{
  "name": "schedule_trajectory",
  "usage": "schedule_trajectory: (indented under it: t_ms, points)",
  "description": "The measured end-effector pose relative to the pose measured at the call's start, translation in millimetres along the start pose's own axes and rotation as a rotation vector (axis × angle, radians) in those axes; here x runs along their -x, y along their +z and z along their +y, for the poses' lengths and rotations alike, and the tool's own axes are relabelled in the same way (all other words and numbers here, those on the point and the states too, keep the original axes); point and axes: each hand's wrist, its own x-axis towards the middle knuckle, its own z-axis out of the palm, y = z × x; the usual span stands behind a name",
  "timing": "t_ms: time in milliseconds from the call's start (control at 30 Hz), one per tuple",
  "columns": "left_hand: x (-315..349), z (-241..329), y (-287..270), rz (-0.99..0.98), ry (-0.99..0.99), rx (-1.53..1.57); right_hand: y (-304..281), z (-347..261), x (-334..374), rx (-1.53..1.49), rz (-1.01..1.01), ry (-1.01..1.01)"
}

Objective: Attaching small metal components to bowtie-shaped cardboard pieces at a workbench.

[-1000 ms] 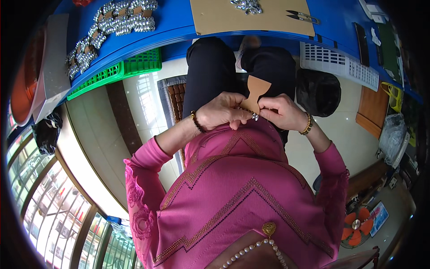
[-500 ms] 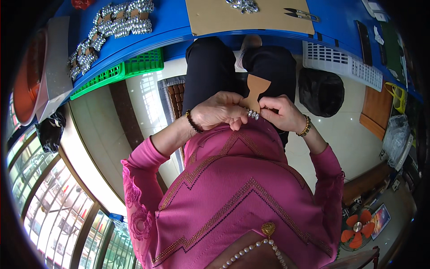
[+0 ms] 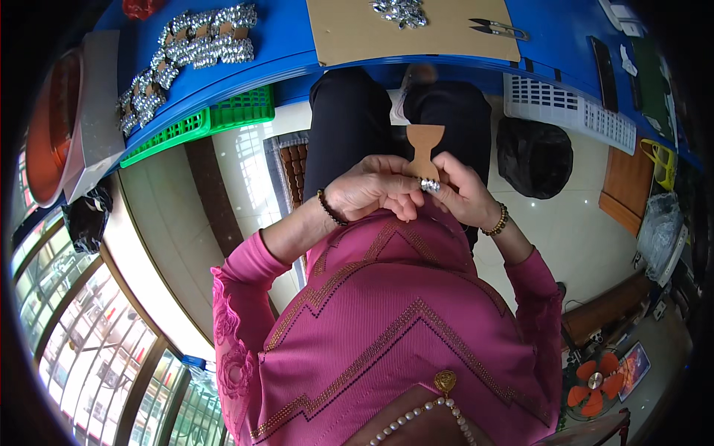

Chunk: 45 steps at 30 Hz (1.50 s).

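Small brown cardboard card, spool-shaped with a wide flared top and a narrow waist, held upright between both hands just in front of the chest. A sparkling silver rhinestone strand sits at the card's lower end, right where the fingers meet; whether it is wound round the card or only pressed against it is hard to tell at this size. Left hand curled closed, fingers pinching at the strand and the card's base; beaded bracelet on that wrist. Right hand also closed on the card's lower part from the other side, thumb near the strand, bracelet on the wrist. Beyond the hands, the person's dark trousers and a pale tiled floor. Farther beyond, a blue surface carrying a flat sheet of brown cardboard, a small heap of rhinestones on it, and thread snips at its right edge. To the far left of the hands, a cluster of finished wound cards. Green crate beneath the surface on the left, white perforated basket on the right, black bag just right of the right hand.
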Motion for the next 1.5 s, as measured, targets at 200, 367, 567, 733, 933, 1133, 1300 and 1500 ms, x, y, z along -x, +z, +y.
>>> schedule_trajectory:
  t_ms: [200,367,567,733,933,1133,1300,1500]
  points:
    - [-5,-8,2,0.152,0.223,-0.195,1,-20,4,0.259,0.159,-0.059]
    - [-11,-14,3,0.247,0.36,-0.246,-2,-33,-5,0.638,0.471,-0.442]
    - [-19,-19,-7,0.271,0.468,-0.337,17,-45,-13,0.734,0.402,-0.692]
    - [-15,-20,-26,0.504,0.745,-0.557,17,-35,13,-0.375,0.338,-0.263]
    - [20,11,-57,0.936,1.104,-0.975,-94,156,136,-0.755,0.916,0.089]
    - [47,33,-74,1.168,1.288,-0.982,-140,273,306,-0.075,1.62,0.82]
    - [28,16,-56,0.869,1.078,-0.468,-122,242,191,-0.051,1.189,0.255]
    - [7,-6,-22,0.626,0.932,-0.405,2,5,-6,0.256,0.584,-0.151]
